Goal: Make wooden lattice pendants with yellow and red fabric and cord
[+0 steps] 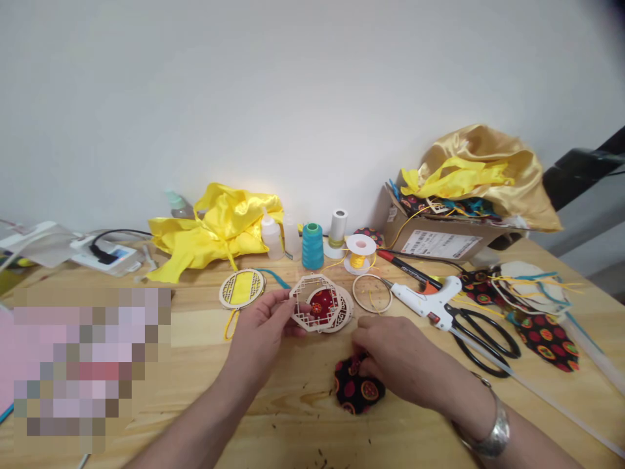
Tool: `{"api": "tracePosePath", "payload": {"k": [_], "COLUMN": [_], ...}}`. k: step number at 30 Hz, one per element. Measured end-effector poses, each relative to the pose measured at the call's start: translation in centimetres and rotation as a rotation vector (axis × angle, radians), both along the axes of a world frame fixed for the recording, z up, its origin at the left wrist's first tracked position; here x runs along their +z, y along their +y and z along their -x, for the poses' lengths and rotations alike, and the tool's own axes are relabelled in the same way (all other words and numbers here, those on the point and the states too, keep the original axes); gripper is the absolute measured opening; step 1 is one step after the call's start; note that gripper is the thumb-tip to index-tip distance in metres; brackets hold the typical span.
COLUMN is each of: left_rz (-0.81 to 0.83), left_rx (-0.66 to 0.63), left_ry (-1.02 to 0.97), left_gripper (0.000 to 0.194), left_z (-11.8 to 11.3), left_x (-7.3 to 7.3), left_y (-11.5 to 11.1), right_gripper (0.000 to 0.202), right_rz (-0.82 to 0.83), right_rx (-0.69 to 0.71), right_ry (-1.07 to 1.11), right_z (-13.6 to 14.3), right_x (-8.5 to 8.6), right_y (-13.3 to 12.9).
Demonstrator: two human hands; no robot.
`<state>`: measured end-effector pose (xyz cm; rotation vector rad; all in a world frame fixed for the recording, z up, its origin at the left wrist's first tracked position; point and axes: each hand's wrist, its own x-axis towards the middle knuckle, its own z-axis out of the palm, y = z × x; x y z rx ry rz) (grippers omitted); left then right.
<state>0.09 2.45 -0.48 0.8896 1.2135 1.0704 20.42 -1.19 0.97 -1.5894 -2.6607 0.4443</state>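
Left fingers (283,317) tight on octagonal frame (334,318), bunched right fingers (370,369) on cloth (358,393)

both hands (267,320) (398,352) forward, fingers (362,335) bent

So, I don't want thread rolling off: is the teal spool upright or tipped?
Upright: the teal spool stands on the wooden table, its green top facing up.

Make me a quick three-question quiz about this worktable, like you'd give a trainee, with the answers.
1. Which hand holds the octagonal wooden frame?
2. True or false: the white glue gun lies to the right of the teal thread spool.
3. Fill the gap: the right hand touches a dark, round-patterned piece of ____.

Key: 1. The left hand. 2. True. 3. Fabric.
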Motion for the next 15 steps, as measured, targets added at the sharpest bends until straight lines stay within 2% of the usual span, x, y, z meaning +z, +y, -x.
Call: {"api": "tracePosePath", "payload": {"k": [2,5,7,9,11,15], "left_rz": [0.003,0.004,0.012,0.023,0.025,0.015], "left_rx": [0.006,0.009,-0.013,-0.060,-0.119,-0.196], "left_ry": [0.003,0.017,0.010,-0.002,0.005,0.058], "left_gripper": [0.022,0.024,0.025,0.026,0.027,0.028], "left_z": [0.0,-0.1,-0.1,-0.2,-0.4,-0.8], "left_x": [0.0,0.0,0.0,0.1,0.2,0.3], "left_y": [0.0,-0.1,-0.3,-0.4,-0.6,-1.0], "right_gripper": [0.012,0.010,0.004,0.006,0.010,0.010], "right_rz": [0.060,0.235,0.359,0.405,0.329,0.056], "right_rx": [0.058,0.098,0.010,-0.154,-0.288,-0.382], "right_ry": [0.085,0.337,0.563,0.757,0.830,0.643], "right_z": [-0.1,-0.3,-0.2,0.1,0.6,1.3], "right_x": [0.4,1.4,1.8,1.6,1.0,-0.3], "right_y": [0.0,0.1,0.3,0.6,1.0,1.3]}}
